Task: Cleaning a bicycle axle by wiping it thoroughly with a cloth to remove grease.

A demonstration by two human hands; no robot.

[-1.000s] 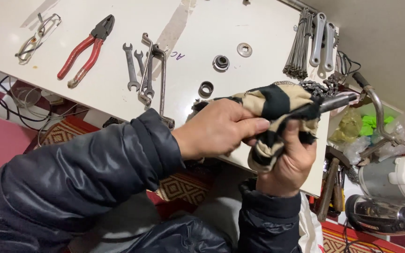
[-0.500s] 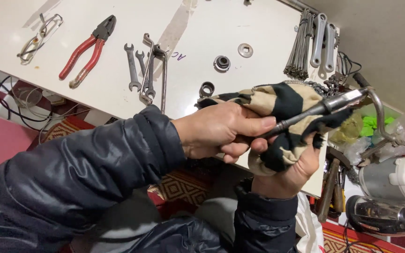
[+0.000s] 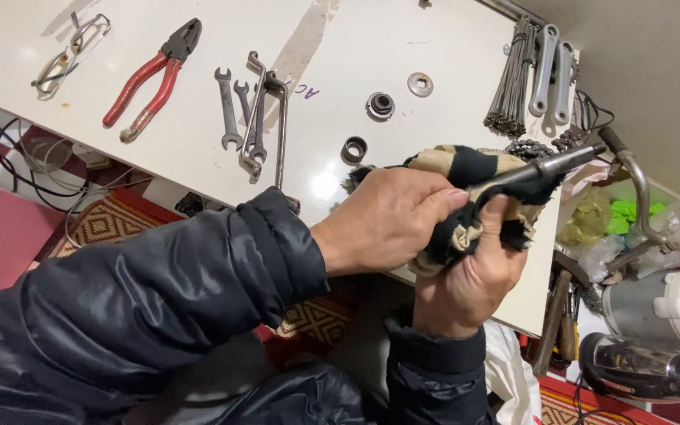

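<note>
Rag [image 3: 466, 193] slid down, metal axle [image 3: 548, 167] bared | both hands' fingers closed on rag-wrapped axle — rag best kept snug.

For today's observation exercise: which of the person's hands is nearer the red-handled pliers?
Left. The left hand lies right of and below the red-handled pliers; the right hand sits farther right, gripping the cloth.

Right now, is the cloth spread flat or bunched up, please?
Bunched: the cloth is wrapped around the metal rod, gripped by both hands.
</note>
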